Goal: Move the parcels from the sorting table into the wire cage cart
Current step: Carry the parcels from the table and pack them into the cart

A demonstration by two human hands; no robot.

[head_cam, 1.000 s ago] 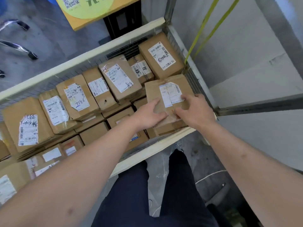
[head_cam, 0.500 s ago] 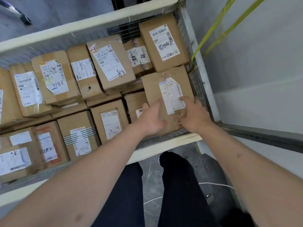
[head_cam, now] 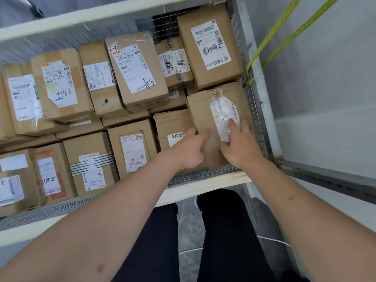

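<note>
Filling the wire cage cart [head_cam: 205, 176], brown parcels [head_cam: 138, 72] lie packed together.

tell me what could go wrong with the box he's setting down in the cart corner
1. The box sits tight against the wire wall, so the right hand fingers might get pinched as it settles.
2. Its label looks crumpled and partly loose under those fingers; pressing there could tear it.
3. The left hand rests on the edge next to a lower box; the box may tip that way.
</note>
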